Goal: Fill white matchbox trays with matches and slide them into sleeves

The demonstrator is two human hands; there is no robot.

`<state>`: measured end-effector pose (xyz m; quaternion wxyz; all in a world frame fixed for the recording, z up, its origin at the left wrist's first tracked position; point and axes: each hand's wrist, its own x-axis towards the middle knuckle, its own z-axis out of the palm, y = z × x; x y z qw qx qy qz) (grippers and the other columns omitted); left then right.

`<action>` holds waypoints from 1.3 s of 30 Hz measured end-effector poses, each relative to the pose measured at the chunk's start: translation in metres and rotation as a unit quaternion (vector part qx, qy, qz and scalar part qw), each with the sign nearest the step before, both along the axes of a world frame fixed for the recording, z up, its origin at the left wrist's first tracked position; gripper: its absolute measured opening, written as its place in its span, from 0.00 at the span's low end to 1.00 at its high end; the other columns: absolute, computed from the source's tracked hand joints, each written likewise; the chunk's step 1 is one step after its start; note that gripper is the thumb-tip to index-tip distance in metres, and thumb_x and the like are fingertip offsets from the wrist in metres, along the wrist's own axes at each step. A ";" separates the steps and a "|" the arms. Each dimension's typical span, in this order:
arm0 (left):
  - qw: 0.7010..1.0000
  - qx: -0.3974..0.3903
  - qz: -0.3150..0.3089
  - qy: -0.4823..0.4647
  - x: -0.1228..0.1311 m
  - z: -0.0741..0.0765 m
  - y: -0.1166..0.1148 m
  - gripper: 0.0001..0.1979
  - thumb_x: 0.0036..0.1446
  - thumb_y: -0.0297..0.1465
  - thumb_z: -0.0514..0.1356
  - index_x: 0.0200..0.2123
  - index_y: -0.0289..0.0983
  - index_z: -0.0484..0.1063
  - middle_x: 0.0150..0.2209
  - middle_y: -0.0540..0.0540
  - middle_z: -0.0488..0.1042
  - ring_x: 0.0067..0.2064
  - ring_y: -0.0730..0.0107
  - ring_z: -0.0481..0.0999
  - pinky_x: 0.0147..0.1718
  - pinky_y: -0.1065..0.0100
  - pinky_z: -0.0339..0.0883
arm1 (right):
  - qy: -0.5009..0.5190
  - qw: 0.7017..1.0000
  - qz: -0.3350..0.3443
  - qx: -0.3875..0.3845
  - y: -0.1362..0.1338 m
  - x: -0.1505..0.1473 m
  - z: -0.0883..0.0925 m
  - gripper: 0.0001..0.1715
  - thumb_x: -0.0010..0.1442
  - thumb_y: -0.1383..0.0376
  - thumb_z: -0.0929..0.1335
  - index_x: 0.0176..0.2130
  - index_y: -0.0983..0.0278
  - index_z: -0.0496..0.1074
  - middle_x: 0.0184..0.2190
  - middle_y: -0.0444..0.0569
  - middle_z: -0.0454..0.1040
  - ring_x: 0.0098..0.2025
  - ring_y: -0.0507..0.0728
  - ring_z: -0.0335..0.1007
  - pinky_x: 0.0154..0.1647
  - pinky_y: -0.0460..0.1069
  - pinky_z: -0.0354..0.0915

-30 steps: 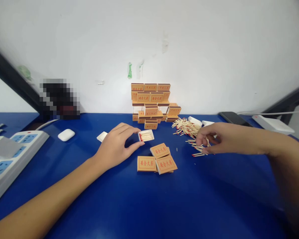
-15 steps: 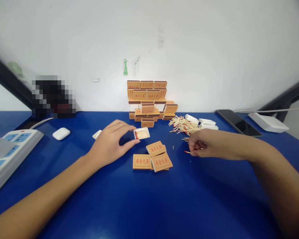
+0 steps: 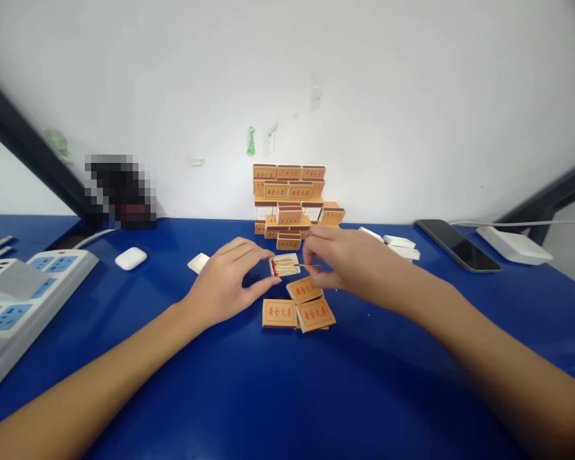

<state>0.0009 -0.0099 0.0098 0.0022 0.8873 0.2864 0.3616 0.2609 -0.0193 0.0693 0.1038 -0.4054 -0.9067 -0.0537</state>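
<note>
A small white matchbox tray (image 3: 283, 264) with red-tipped matches in it lies on the blue table (image 3: 287, 383). My left hand (image 3: 227, 281) curves round its left side, thumb and fingers pinching it. My right hand (image 3: 345, 262) is just right of the tray, fingers pinched on matches (image 3: 306, 265) whose tips reach over it. Three orange matchbox sleeves (image 3: 299, 306) lie flat in front of the tray.
A stack of orange matchboxes (image 3: 292, 201) stands against the wall. White empty trays (image 3: 398, 246) lie at the right, another (image 3: 198, 262) at the left. An earbud case (image 3: 131, 258), a power strip (image 3: 14, 300), a phone (image 3: 455, 245) and a white adapter (image 3: 512, 245) are on the table.
My right hand gathered matches from the loose pile at the right, closed on them and carried them left to the tray. My left hand stayed on the tray.
</note>
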 end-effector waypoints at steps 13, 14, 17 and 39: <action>1.000 0.007 -0.001 -0.006 0.001 0.003 -0.005 0.13 0.67 0.37 0.67 0.49 0.36 0.75 0.45 0.39 0.82 0.48 0.54 0.80 0.49 0.51 0.76 | -0.118 0.987 0.018 0.105 -0.001 -0.041 -0.008 0.06 0.66 0.72 0.68 0.41 0.65 0.77 0.39 0.54 0.79 0.34 0.57 0.74 0.27 0.51 0.56; 1.000 0.009 -0.003 -0.008 0.001 0.003 -0.005 0.13 0.67 0.37 0.67 0.49 0.36 0.75 0.45 0.40 0.82 0.48 0.54 0.80 0.49 0.51 0.76 | -0.097 0.991 0.023 0.091 -0.001 -0.037 -0.007 0.06 0.68 0.71 0.68 0.41 0.65 0.77 0.40 0.54 0.79 0.35 0.57 0.74 0.28 0.51 0.57; 1.000 0.016 -0.003 -0.016 0.002 0.002 -0.004 0.14 0.67 0.37 0.68 0.50 0.36 0.76 0.45 0.40 0.82 0.47 0.55 0.80 0.50 0.51 0.76 | 0.015 0.999 0.030 0.037 -0.003 -0.009 -0.002 0.08 0.72 0.65 0.67 0.42 0.64 0.77 0.40 0.52 0.79 0.35 0.56 0.74 0.32 0.50 0.62; 0.999 0.006 0.036 -0.039 0.003 0.004 -0.001 0.14 0.63 0.35 0.71 0.49 0.37 0.78 0.47 0.42 0.84 0.48 0.58 0.81 0.50 0.56 0.77 | 0.043 0.932 -0.175 -0.315 -0.008 0.131 -0.037 0.09 0.61 0.58 0.71 0.33 0.59 0.80 0.25 0.45 0.76 0.26 0.54 0.67 0.26 0.50 0.62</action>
